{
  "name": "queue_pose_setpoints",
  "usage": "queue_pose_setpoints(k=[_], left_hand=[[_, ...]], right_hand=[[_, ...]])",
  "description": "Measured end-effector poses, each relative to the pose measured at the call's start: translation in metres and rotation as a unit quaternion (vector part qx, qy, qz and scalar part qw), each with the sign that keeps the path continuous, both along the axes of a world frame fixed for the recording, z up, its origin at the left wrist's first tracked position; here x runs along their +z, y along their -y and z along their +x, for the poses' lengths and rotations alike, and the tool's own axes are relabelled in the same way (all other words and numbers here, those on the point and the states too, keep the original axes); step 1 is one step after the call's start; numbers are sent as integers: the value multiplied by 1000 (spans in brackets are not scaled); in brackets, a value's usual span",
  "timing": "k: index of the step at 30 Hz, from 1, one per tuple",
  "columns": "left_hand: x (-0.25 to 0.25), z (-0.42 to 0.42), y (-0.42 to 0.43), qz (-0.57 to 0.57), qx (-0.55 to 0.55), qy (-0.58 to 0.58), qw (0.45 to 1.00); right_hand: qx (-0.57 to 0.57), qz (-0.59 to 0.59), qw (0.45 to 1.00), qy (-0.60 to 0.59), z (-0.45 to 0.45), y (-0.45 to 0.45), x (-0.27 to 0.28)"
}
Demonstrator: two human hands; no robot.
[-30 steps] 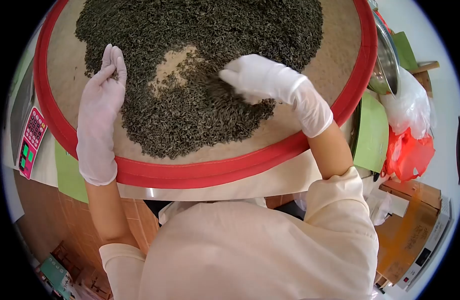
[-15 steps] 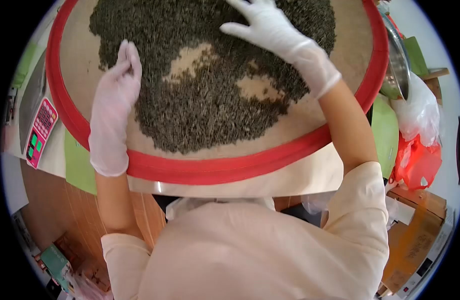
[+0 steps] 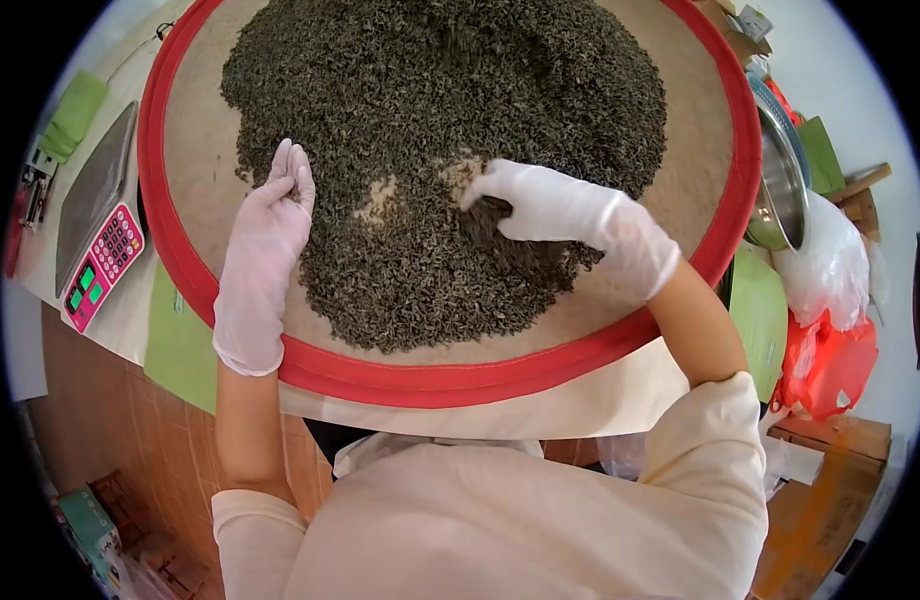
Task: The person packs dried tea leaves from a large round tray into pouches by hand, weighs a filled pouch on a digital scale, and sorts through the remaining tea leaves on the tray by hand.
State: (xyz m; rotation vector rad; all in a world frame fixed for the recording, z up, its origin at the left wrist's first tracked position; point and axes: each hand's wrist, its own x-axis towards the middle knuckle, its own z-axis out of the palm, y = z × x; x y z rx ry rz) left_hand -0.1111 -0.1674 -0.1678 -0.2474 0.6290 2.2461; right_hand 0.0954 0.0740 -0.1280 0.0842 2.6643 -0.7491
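Observation:
A wide heap of dark, curled dried tea leaves (image 3: 420, 270) lies on a round tan tray (image 3: 195, 180) with a red cloth rim. My right hand (image 3: 560, 210), in a thin white glove, is down in the heap right of the middle. Its fingers curl round some leaves, which show between thumb and fingers. My left hand (image 3: 270, 230), gloved too, is at the heap's left edge with its wrist over the rim. The left fingers are pressed together and bent; what they hold, if anything, is hidden. Pale patches of tray show between the hands.
A pink digital scale (image 3: 105, 260) stands left of the tray. To the right are a steel bowl (image 3: 785, 190), a white plastic bag (image 3: 830, 260) and a red plastic bag (image 3: 830, 365). A cardboard box (image 3: 830, 500) is lower right.
My right hand has come from the far part of the heap toward me and curled into the leaves. My left hand keeps its closed pose beside the heap. The view has shifted somewhat.

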Motion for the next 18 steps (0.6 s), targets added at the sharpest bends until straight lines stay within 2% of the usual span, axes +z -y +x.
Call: queue_pose_setpoints(k=[2, 4, 6, 8, 10, 11, 12, 16, 18], left_hand=[[-6, -3, 2, 4, -5, 0, 1000], [-7, -3, 1, 7, -11, 0, 1000], [-2, 0, 0, 25, -3, 16, 1000], [-3, -1, 3, 45, -15, 26, 999], [-4, -3, 4, 64, -27, 37, 997], [-5, -5, 5, 72, -35, 32, 996], [-6, -5, 6, 80, -43, 26, 996], [-7, -9, 6, 83, -64, -12, 994], [-9, -10, 8, 88, -70, -10, 994]], right_hand=[[42, -90, 994, -43, 14, -16, 10], [-45, -104, 983, -144, 22, -31, 18], [-207, -48, 973, -92, 25, -46, 33], [-228, 125, 957, -130, 32, -74, 12], [-232, 168, 951, -116, 36, -74, 16], [-288, 53, 956, -24, 38, -73, 19], [-337, -63, 937, 69, 36, -65, 21], [-284, -89, 954, 34, 24, -37, 4], [-168, -165, 972, 15, 20, -24, 2]])
